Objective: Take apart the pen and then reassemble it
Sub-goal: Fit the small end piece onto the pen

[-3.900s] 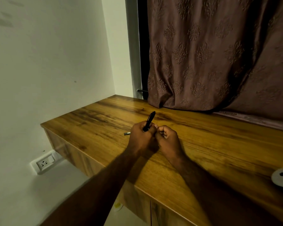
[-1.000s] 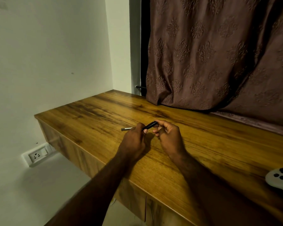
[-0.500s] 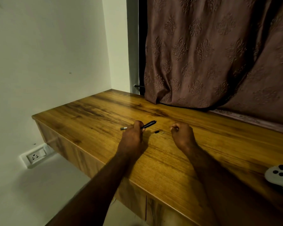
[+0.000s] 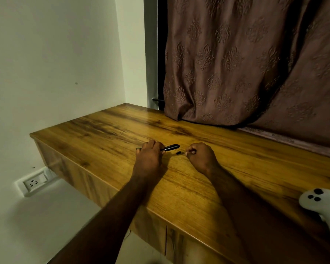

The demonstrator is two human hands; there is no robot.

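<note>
Pen still gripped by left hand; right hand (curled, contents unclear) now apart.

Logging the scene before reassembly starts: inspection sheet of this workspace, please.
Surface: wooden desktop, dark grain streaks.
Job's things: pen body held low over the wood; small black piece lies between the hands.
Clutter: white controller at the right edge.
Hands: left hand grips the pen body; right hand curled, contents too small to tell.
Cables: nothing seen.
Surroundings: curtain behind the desk; wall socket low on the left.
</note>
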